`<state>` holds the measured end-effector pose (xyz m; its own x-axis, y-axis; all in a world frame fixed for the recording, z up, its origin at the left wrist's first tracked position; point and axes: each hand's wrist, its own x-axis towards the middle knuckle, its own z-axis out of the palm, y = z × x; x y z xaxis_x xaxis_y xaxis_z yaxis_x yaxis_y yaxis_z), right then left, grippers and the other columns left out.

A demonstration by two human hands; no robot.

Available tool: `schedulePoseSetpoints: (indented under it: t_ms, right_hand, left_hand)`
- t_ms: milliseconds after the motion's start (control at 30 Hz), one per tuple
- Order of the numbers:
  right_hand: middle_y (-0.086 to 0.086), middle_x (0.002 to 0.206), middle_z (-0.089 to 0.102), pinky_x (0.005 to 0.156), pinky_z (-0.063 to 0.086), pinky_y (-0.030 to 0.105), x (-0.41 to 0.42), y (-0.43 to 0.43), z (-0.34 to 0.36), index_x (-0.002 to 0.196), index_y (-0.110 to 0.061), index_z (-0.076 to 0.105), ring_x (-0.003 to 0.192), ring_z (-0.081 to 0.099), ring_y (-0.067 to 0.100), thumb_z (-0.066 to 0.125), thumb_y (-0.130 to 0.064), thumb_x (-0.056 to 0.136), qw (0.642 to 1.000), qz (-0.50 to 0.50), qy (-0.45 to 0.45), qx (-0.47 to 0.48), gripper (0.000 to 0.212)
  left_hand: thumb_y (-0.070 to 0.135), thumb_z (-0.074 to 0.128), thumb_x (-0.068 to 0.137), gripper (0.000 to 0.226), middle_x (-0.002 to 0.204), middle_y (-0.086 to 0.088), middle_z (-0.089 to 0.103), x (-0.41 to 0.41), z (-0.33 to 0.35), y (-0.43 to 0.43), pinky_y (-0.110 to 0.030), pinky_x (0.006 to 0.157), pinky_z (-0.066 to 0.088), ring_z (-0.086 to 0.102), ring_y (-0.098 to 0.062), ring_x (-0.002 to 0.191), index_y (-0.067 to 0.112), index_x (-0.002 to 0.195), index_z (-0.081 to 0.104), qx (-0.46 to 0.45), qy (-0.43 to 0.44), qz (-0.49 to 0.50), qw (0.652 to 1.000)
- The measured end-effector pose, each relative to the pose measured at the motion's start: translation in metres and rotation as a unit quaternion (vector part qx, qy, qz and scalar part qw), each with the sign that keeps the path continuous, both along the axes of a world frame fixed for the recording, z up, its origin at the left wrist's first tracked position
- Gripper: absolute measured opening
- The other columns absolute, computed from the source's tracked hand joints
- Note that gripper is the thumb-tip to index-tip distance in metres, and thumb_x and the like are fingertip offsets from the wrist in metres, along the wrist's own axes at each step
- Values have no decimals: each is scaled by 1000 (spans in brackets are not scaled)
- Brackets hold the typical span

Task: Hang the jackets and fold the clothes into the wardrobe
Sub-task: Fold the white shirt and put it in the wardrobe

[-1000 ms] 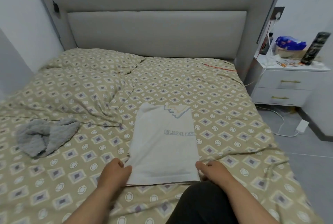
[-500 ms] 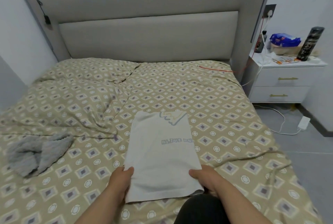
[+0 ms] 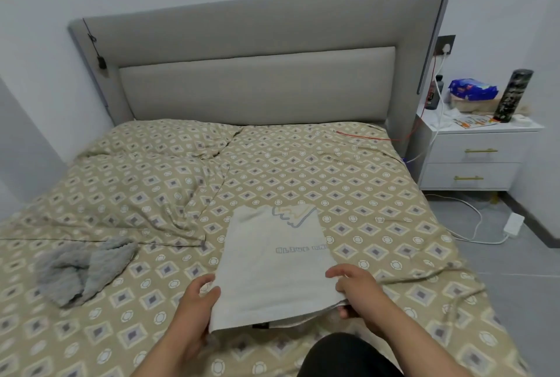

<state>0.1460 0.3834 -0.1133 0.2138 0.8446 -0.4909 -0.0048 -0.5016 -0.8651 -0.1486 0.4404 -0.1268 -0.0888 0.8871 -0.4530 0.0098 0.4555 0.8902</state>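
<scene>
A white T-shirt [image 3: 274, 267] with a blue print lies folded lengthways on the patterned bed cover [image 3: 348, 182]. Its near end is lifted off the bed. My left hand [image 3: 197, 304] grips the near left edge, thumb on top. My right hand [image 3: 356, 292] holds the near right corner, with fingers above the cloth and the thumb under it. A crumpled grey garment [image 3: 81, 267] lies on the bed to the left, apart from both hands.
A grey padded headboard [image 3: 257, 82] stands at the far end. To the right, a white two-drawer nightstand [image 3: 475, 158] carries a dark bottle, a blue packet and papers. White cables and a charger [image 3: 512, 223] lie on the grey floor.
Both hands have slid forward along the shirt's sides and raised its near end. The view has tilted upward, so the bed sits lower in the frame.
</scene>
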Motion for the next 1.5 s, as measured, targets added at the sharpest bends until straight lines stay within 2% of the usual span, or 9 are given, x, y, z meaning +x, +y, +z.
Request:
schedulePoseSetpoints:
  t_ms: [200, 367, 567, 667, 733, 867, 1033, 1367, 1500]
  right_hand:
    - [13, 89, 64, 59, 55, 33, 22, -34, 64, 88, -4, 71, 69, 63, 23, 43, 5, 87, 998, 50, 46, 17, 29]
    - [21, 90, 57, 58, 58, 38, 50, -67, 83, 101, 5, 71, 67, 59, 27, 45, 1, 81, 972, 160, 172, -30, 33]
    - [16, 104, 70, 55, 58, 29, 48, -70, 56, 118, 1, 65, 79, 69, 23, 34, 17, 77, 971, 98, 213, -36, 53]
    - [9, 90, 73, 48, 49, 20, 40, -59, 38, 102, -7, 68, 65, 66, 15, 43, 10, 91, 991, 57, 117, -34, 33]
    - [4, 65, 59, 44, 34, 20, 38, -52, 25, 81, -9, 61, 47, 47, 11, 54, -5, 95, 998, 30, 41, -23, 16]
    - [9, 75, 54, 63, 36, 31, 36, -27, -5, 78, -3, 59, 69, 47, 17, 59, -29, 95, 996, -29, -80, 9, 31]
    - [14, 95, 64, 78, 47, 37, 26, 9, -39, 94, -3, 62, 87, 60, 26, 44, -31, 99, 988, -41, -148, 9, 34]
    - [4, 71, 56, 66, 38, 34, 24, 74, -84, 65, -14, 43, 77, 55, 29, 45, -33, 99, 951, -46, -304, -18, 40]
    - [4, 134, 62, 99, 44, 38, 26, 96, -98, 126, -12, 64, 128, 52, 32, 37, -44, 102, 937, -35, -346, -41, 48]
  left_hand:
    - [-5, 57, 88, 9, 68, -18, 60, -8, 39, -36, -25, 32, 48, 59, -21, 40, -9, 95, 59, -90, -184, -19, 979]
    - [-15, 57, 74, 27, 43, -25, 52, -35, 60, -60, -39, 27, 47, 57, -33, 31, -19, 100, 55, -234, -297, -124, 917]
    - [-34, 68, 47, 56, 89, -34, 68, -26, 34, -67, -39, 43, 57, 72, -40, 65, -18, 100, 65, -156, -329, -88, 927]
    - [-24, 49, 69, 40, 89, -23, 70, -8, 23, -64, -22, 37, 49, 72, -28, 66, -9, 103, 63, -112, -172, -90, 974]
    - [1, 69, 72, 21, 73, -11, 66, 4, 14, -59, -18, 41, 35, 60, -16, 54, -1, 93, 68, -36, 8, -108, 993]
    - [29, 76, 81, 32, 63, -3, 64, 15, -11, -32, -30, 59, 37, 55, -19, 59, -2, 74, 68, 60, 214, -87, 971]
    - [28, 56, 97, 28, 80, -6, 70, 34, -40, -5, -38, 76, 49, 65, -26, 79, 9, 80, 68, 79, 225, -44, 970]
    - [33, 46, 100, 40, 87, -1, 65, 45, -70, 52, -38, 81, 46, 61, -26, 89, -2, 82, 56, 73, 324, -24, 943]
    - [46, 39, 100, 50, 83, -3, 59, 52, -84, 75, -38, 75, 43, 57, -30, 84, 4, 81, 57, 45, 400, -35, 915]
